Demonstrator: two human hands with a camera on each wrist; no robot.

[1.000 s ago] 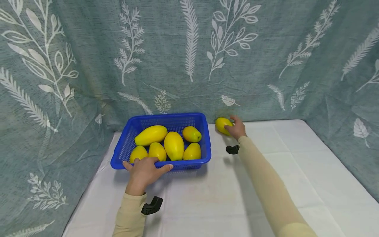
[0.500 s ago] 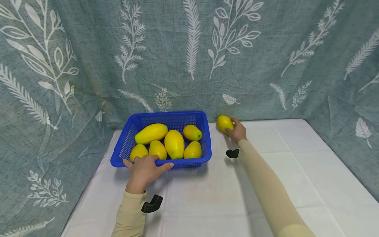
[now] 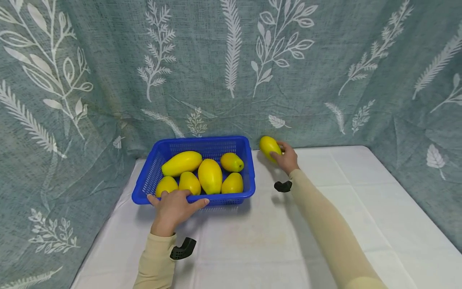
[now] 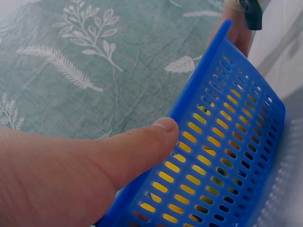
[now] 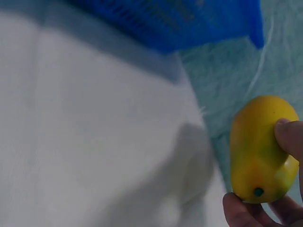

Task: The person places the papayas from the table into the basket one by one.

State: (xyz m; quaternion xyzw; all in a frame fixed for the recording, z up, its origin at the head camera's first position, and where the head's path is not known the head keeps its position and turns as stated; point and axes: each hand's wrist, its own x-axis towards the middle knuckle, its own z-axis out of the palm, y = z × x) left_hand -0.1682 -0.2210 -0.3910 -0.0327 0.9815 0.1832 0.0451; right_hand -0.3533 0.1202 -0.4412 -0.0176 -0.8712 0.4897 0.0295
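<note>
A blue plastic basket [image 3: 249, 193] stands at the back left of the table with several yellow fruits, such as a long one [image 3: 182, 163], inside. My left hand [image 3: 173, 210] holds its front rim, fingers reaching over the edge; in the left wrist view the thumb [image 4: 147, 142] lies against the rim's outer side, the other fingers hidden. Right of the basket, my right hand [image 3: 288, 157] grips a yellow oval fruit [image 3: 268, 147], like a small papaya or mango. In the right wrist view this fruit [image 5: 260, 151] has a green stem spot, thumb on its side and fingers beneath.
White cloth covers the table [image 3: 252, 245]. A green curtain [image 3: 205, 60] with white leaf prints hangs right behind the table's back edge and down both sides. Black wrist cameras [image 3: 183, 249] sit on both sleeves.
The right hand has taken a firmer grip on the oval fruit, which is lifted and moved slightly left and up in view. The left hand keeps its place on the basket rim.
</note>
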